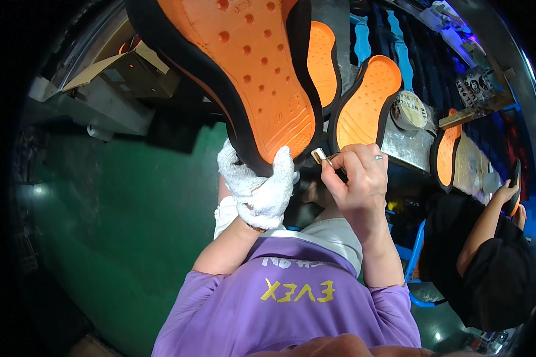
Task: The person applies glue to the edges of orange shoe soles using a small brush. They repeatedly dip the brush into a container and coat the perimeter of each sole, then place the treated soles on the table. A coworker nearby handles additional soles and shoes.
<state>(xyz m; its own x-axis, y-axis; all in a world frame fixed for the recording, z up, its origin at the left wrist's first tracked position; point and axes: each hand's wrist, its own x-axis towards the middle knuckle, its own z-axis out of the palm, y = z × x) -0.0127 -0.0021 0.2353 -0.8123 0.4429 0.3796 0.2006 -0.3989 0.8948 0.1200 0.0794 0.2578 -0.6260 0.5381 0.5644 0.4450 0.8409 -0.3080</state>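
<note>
Close in front of me is a large shoe sole [268, 77] with an orange inner face, small round dimples and a thick black edge. My left hand [259, 189], in a white knitted glove, is closed around its near end, the thumb lying on the orange face. Bare and wearing a ring, my right hand [360, 178] pinches a small tool [319, 156] with a pale, shiny tip; its exact kind is unclear. That tip is beside the sole's black edge, and I cannot tell whether it touches. Another orange and black sole [366, 110] lies just beyond my right hand.
A third sole [321, 62] lies behind the held one. A round tub [408, 111] stands on the metal bench [406, 146]. Blue shoe-shaped pieces [400, 47] are farther back. On the right a co-worker [488, 250] in black handles a sole. An opened cardboard box [134, 74] sits at left.
</note>
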